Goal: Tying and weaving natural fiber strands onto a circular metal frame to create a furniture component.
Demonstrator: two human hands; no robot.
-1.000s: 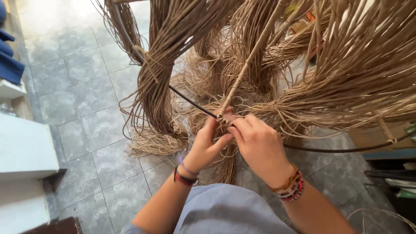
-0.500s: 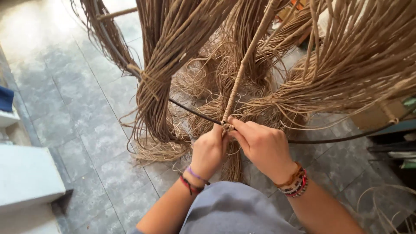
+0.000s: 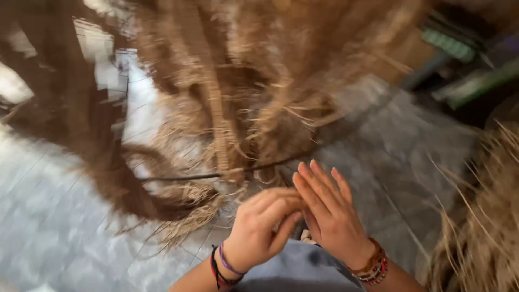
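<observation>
Tan dried-fibre bundles (image 3: 227, 108), blurred, frayed, upper centre | left hand (image 3: 259, 227) fingers curled, empty | right hand (image 3: 330, 213) flat, fingers spread

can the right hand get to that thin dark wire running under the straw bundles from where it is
Probably yes. The right hand is open, fingers spread, just below the dark wire, with no straw bundles between them. The picture is blurred, so the gap is hard to judge.

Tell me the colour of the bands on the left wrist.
Purple and red bands, with a black one, in the head view.
</observation>
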